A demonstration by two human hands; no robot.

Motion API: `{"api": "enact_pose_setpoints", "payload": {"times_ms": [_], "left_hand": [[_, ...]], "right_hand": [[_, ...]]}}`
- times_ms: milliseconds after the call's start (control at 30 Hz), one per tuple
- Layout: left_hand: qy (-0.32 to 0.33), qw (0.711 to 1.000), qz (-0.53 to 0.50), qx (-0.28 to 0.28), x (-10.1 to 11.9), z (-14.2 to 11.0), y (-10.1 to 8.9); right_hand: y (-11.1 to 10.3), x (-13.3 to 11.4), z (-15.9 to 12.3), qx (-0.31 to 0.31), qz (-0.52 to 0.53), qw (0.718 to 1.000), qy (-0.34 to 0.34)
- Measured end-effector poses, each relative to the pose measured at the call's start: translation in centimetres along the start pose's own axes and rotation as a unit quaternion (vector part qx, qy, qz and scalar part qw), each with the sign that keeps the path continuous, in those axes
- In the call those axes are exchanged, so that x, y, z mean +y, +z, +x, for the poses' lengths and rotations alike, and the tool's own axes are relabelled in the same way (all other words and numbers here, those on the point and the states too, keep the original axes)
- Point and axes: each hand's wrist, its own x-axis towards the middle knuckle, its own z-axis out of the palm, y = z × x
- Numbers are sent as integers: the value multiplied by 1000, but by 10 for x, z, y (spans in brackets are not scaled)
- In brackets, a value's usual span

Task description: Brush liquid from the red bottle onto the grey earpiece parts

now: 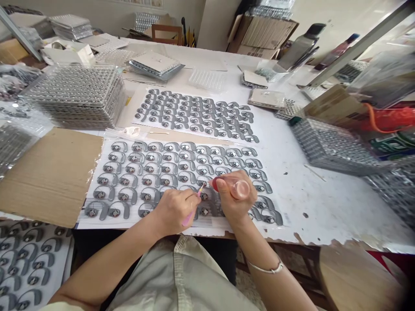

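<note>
My left hand (pixel 175 209) is closed round a thin pink stick (pixel 193 208), whose tip rests on a grey hook-shaped part (pixel 204 195) on the near white sheet (pixel 97 220). My right hand (pixel 234 195) grips a small clear bottle (pixel 240 189) with a red tip (pixel 214 184), held just right of the stick's tip. The sheet carries several rows of these grey parts, each with a shiny round centre. A second sheet (pixel 256 119) of the same parts lies behind it.
A flat cardboard piece (pixel 48 175) lies to the left. Stacks of clear blister trays (pixel 76 93) stand at back left, and more trays (pixel 333 147) at right. Another sheet of grey parts (pixel 29 263) sits lower left. Boxes (pixel 262 36) stand at the back.
</note>
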Motion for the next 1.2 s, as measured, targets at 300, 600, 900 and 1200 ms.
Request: {"api": "enact_pose_setpoints", "payload": {"times_ms": [300, 600, 900, 1200], "left_hand": [[2, 1000, 17, -12, 0, -1, 1], [-7, 1000, -5, -4, 0, 0, 1], [-5, 1000, -5, 9, 1, -1, 1], [1, 1000, -3, 13, 1, 1, 1]], "right_hand": [[-1, 1, -1, -2, -8, 1000, 3], [-6, -1, -2, 36, -4, 999, 40], [-5, 1, 1, 15, -1, 1000, 11], [-4, 1, 1, 1, -21, 1000, 15]]}}
